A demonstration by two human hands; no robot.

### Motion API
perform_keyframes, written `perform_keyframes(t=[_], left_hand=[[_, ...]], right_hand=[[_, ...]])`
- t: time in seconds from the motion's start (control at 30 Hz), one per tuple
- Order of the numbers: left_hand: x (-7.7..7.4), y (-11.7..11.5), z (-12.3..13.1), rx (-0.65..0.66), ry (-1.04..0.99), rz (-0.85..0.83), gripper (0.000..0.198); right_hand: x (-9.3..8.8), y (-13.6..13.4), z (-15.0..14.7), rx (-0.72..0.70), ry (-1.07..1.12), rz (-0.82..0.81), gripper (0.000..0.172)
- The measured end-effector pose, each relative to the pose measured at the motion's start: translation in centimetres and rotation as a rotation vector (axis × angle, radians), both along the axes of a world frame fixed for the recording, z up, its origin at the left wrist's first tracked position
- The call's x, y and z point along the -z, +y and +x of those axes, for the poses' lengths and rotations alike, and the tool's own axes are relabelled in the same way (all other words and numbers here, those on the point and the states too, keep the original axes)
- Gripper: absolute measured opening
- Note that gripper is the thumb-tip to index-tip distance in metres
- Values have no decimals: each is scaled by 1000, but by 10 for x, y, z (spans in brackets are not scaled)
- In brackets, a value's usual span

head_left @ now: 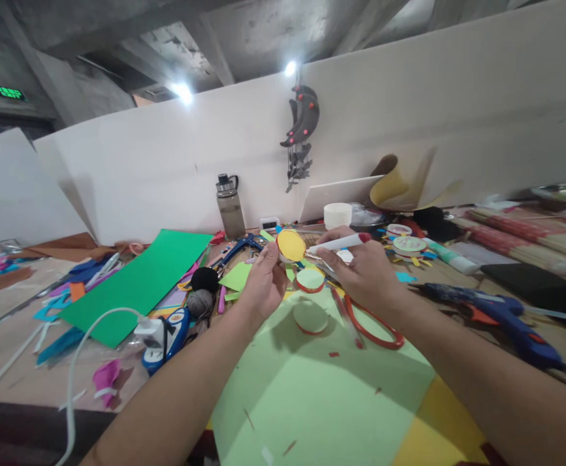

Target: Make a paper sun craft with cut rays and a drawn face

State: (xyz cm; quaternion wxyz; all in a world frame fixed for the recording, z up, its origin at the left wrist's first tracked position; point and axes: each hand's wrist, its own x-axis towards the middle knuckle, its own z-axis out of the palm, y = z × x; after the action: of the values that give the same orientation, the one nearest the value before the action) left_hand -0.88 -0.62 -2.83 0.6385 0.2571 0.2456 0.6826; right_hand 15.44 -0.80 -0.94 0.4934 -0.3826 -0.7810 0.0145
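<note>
A cluttered worktable (21, 378) is seen under a white partition (166, 162) and a bare concrete ceiling. At left centre a dark green sheet (137, 285) is laid flat, and a water bottle (229, 207) is stood against the partition. A pale green sheet (322, 388) is spread at lower centre. The left hand (263, 281) is raised at centre, its fingers closed on a yellow disc (291, 245). Just right of it, a white marker (341, 243) is gripped in the right hand (368, 275), one end just beside the disc. A blue glue gun (501, 317) is laid at right.
</note>
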Motion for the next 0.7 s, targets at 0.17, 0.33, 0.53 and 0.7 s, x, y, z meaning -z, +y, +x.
perform_keyframes(t=[0.17,0.33,0.53,0.7], left_hand=[[1,-1,0,-31,-33,-22,10],[2,-1,0,-22,-52,-8,9],[4,0,-1,-32,-73,-31,9],[1,-3,-1,-22,-75,-30,6]], right_hand=[[1,2,0,-14,16,4,15],[2,2,-1,-17,14,7,15],[0,-1,-1,-10,7,-5,15],[0,-1,-1,-19,2,0,15]])
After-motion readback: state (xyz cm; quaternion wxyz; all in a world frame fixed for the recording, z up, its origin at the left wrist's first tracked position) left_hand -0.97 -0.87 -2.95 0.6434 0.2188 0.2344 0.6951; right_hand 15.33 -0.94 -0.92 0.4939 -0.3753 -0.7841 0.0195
